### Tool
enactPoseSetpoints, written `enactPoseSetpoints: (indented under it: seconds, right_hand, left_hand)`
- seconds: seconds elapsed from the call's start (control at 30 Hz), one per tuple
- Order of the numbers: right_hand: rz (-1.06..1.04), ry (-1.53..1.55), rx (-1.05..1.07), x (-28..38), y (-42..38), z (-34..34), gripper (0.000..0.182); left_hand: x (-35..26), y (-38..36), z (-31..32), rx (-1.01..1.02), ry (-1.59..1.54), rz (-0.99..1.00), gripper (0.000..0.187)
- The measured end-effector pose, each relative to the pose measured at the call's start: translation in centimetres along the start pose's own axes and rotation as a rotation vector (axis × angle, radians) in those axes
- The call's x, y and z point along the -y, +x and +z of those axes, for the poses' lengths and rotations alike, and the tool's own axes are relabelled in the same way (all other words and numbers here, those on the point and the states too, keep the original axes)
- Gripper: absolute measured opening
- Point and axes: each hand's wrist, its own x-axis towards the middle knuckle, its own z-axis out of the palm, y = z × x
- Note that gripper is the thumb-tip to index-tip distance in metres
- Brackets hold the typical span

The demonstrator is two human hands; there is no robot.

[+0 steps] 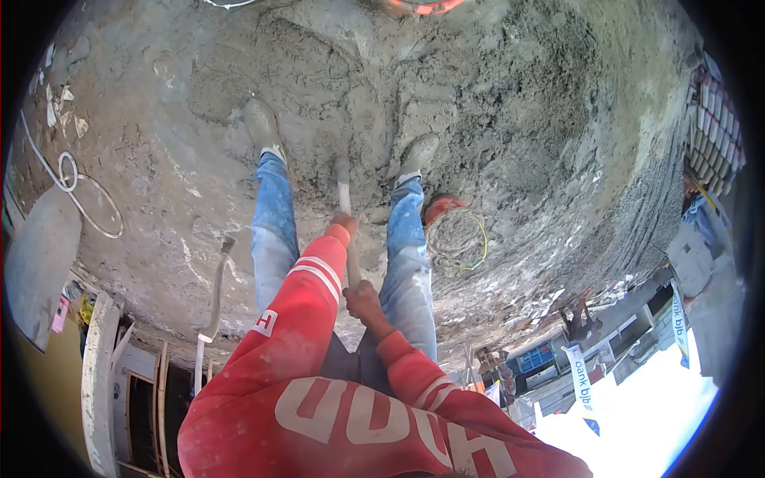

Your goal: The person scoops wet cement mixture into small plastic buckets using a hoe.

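Note:
Both of my hands grip the pale handle (344, 193) of a long-handled tool, whose far end is sunk in wet grey mortar (319, 88) between my boots. My left hand (345, 222) is closed around the handle farther down, nearer the mortar. Closer to my body, my right hand (364, 303) wraps around its upper part. The tool's head is hidden in the mix. Just right of my right leg stands a bucket (486, 239) with a yellowish rim, holding grey mix. My left boot (260, 126) and right boot (420, 151) are coated in mortar.
A second long-handled tool (217, 291) is left of my left leg. Farther left lie a looped white hose (103, 199) and a grey sheet (40, 263). Stacked tiles (715, 131) are at the far right. Another person (580, 325) is in the background, near bank banners (580, 378).

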Motion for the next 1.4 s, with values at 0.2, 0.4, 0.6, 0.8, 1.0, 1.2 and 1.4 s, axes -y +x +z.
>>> enactPoseSetpoints:
  seconds: [0.2, 0.4, 0.6, 0.8, 1.0, 1.2, 1.4]
  right_hand:
    - [0.202, 0.563, 0.324, 10.8, -5.8, -5.6, 0.014]
    - [0.223, 0.687, 0.417, 20.5, -15.1, -14.6, 0.010]
    - [-0.247, 0.406, 0.362, 23.1, -23.7, -21.5, 0.018]
    - [-0.730, -0.166, -0.091, 25.1, -17.9, -31.0, 0.030]
    - [-0.810, -0.498, -0.555, 32.0, 7.5, -38.3, 0.048]
    - [-0.809, -0.467, -0.525, 35.0, 9.7, -37.8, 0.044]
    - [-0.877, -0.604, -0.359, 28.3, 2.5, -37.7, 0.033]
  left_hand:
    - [-9.0, -9.2, -9.1, 0.392, -0.332, -0.011, 0.024]
    - [-19.7, -13.4, -19.9, 0.416, -0.984, -0.148, 0.021]
    - [-33.0, -16.0, -32.6, 0.149, -1.263, 0.207, 0.017]
    - [-45.5, -22.9, -39.1, 0.052, -1.372, 0.481, 0.019]
    - [-60.2, -10.6, -39.6, 0.087, -1.381, 0.472, 0.025]
    - [-60.7, -10.2, -42.2, -0.055, -1.380, 0.590, 0.019]
    - [-48.5, -17.5, -37.7, 0.004, -1.687, 0.483, 0.012]
